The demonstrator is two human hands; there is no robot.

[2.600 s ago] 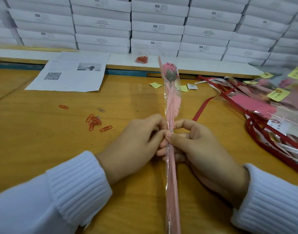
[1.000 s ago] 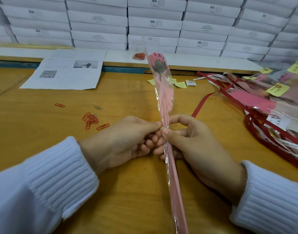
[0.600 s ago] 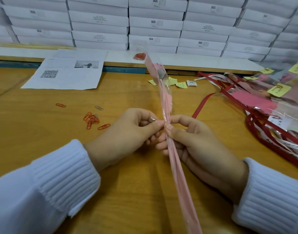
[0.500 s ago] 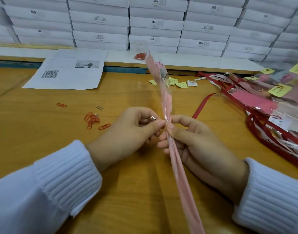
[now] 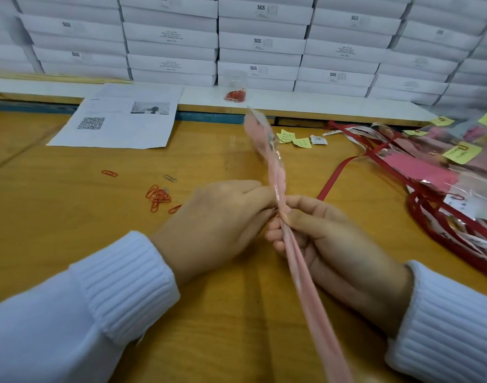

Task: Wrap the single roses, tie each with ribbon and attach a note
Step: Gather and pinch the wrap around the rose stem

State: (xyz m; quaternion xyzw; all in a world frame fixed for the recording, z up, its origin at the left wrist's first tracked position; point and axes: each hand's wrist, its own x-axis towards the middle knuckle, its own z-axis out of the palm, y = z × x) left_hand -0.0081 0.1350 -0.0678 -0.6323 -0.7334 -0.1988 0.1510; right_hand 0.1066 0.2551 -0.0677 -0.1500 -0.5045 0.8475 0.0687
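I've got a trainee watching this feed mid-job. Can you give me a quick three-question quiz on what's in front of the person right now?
1. True or false: the loose paper clips lie to the left of the left hand.
2. What lies just right of the right hand? A printed sheet; B red ribbon; C stacked boxes.
3. What single item do both hands grip?

Key: 1 true; 2 B; 3 the wrapped rose.
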